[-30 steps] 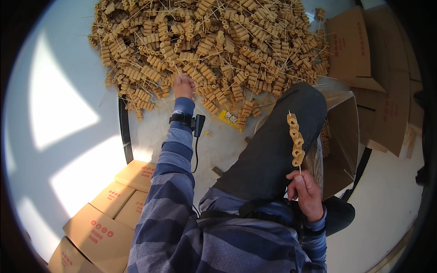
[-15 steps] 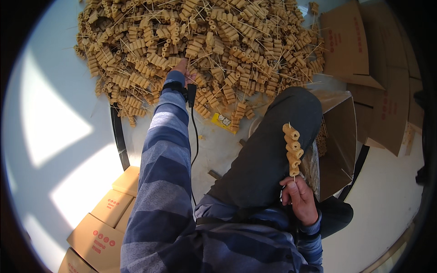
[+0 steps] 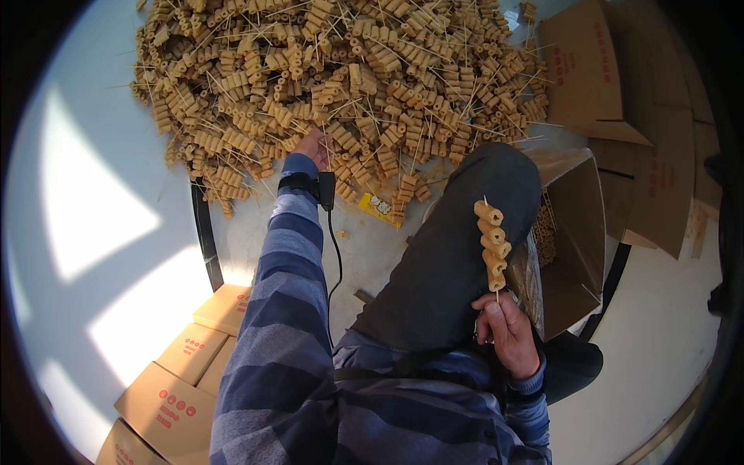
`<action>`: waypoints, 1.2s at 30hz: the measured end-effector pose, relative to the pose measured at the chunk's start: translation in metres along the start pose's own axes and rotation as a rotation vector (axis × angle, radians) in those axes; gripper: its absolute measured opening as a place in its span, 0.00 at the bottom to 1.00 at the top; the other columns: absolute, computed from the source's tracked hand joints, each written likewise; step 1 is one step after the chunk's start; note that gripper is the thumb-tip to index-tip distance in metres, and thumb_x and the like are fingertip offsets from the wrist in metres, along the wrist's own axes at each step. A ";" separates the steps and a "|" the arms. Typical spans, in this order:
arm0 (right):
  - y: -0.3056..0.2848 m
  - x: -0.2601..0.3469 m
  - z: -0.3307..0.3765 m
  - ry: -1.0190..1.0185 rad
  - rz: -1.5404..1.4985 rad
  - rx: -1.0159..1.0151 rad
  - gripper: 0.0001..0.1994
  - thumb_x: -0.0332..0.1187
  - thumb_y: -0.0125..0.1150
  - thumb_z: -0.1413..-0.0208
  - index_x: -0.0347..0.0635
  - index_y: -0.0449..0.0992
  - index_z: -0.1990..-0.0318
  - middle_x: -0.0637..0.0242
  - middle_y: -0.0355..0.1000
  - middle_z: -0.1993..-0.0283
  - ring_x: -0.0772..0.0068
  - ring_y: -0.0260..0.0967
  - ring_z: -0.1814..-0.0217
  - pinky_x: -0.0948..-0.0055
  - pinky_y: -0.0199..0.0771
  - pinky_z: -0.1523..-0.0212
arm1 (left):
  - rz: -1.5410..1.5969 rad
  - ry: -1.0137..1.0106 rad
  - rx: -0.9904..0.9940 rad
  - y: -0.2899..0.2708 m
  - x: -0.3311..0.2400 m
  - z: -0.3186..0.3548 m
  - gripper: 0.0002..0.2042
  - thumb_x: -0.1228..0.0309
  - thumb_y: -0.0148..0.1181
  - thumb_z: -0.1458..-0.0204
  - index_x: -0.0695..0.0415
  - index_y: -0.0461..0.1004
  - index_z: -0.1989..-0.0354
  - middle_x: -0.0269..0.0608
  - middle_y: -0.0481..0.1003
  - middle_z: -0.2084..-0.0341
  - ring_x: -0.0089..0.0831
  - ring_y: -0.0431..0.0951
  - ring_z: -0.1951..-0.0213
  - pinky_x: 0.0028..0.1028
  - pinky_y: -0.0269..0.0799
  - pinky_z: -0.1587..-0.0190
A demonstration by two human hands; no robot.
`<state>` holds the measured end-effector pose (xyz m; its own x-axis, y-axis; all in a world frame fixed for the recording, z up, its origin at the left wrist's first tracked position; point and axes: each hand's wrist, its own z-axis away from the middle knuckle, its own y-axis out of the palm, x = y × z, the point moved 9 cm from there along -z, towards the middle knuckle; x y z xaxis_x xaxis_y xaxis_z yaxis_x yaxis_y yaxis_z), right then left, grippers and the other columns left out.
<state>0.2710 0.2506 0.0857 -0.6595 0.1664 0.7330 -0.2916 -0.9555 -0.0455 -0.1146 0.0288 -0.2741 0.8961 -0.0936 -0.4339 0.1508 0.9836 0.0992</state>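
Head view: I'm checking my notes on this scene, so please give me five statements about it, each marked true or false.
1. The right hand holds a skewer by its stick. True.
2. The left hand rests on the knee. False: the left hand is at the skewer pile.
3. The open carton stands right of the dark-trousered leg. True.
4. The yellow item lies inside that carton. False: the yellow item lies outside, by the pile's near edge.
5. Boxes with red print stand at lower left. True.

Skewer pile [image 3: 345, 97] ahead, boxes [image 3: 167, 407] lower left, carton [image 3: 580, 232] right
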 end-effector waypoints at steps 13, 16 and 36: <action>0.003 -0.003 0.010 -0.028 -0.021 -0.009 0.13 0.37 0.44 0.27 0.37 0.72 0.53 0.71 0.65 0.79 0.83 0.62 0.79 0.81 0.64 0.74 | 0.361 -0.062 0.082 0.014 -0.003 0.018 0.10 0.67 0.39 0.36 0.60 0.65 0.63 0.39 0.66 0.78 0.33 0.64 0.79 0.36 0.67 0.72; 0.008 -0.001 0.008 -0.029 -0.071 -0.011 0.13 0.38 0.45 0.27 0.37 0.72 0.54 0.72 0.64 0.80 0.84 0.61 0.79 0.81 0.62 0.75 | 0.351 0.080 0.107 0.014 0.006 0.048 0.09 0.68 0.39 0.35 0.57 0.63 0.65 0.37 0.63 0.80 0.32 0.61 0.80 0.35 0.62 0.74; 0.015 0.092 0.000 -0.600 -0.100 -0.211 0.24 0.45 0.42 0.27 0.35 0.68 0.36 0.60 0.67 0.37 0.70 0.66 0.38 0.72 0.67 0.41 | 0.083 0.420 1.039 0.217 0.021 0.429 0.12 0.66 0.46 0.34 0.59 0.64 0.47 0.35 0.63 0.73 0.28 0.65 0.70 0.31 0.66 0.61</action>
<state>0.2059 0.2516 0.1525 -0.1379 0.0290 0.9900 -0.5017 -0.8639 -0.0446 0.1160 0.1739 0.1223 0.7374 0.2185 -0.6391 0.5477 0.3602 0.7552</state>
